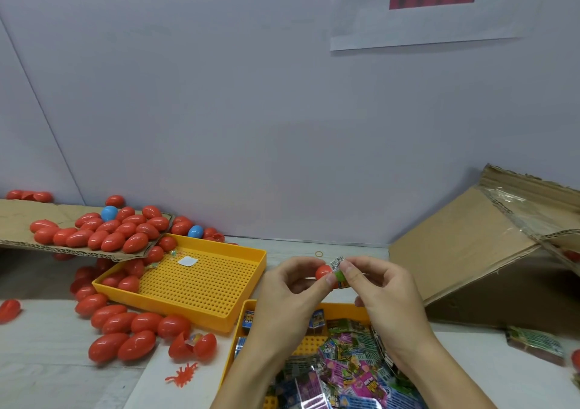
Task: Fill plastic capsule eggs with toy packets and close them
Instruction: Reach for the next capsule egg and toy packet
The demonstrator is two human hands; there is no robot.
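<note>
Far off to the left of the left hand, a big bunch of closed red eggs [103, 231] is lying on a flat piece of cardboard [18, 220], with a blue egg [109, 213] sitting among them. More red eggs [125, 330] are lying on the table below, and one open red egg [192, 346] is sitting with something shiny inside it. Just under that, a small orange rubber bug toy [183, 374] is lying flat. Closer to the left hand, a yellow tray with little holes [201, 286] is holding a few red eggs in its far left corner. The left hand [288, 286] is curling its fingers around a red capsule egg [324, 272] and pinching it between thumb and fingertips. Touching that egg, the right hand [379, 286] is pinching a small green toy packet [340, 273] at the egg's open side. Under both hands, a second yellow tray [241, 320] is holding a heap of bright toy packets [345, 364]. Behind the hands, a rubber band [319, 253] is lying on the table. To the right of the right hand, a tipped cardboard box [483, 251] is leaning on its side.
</note>
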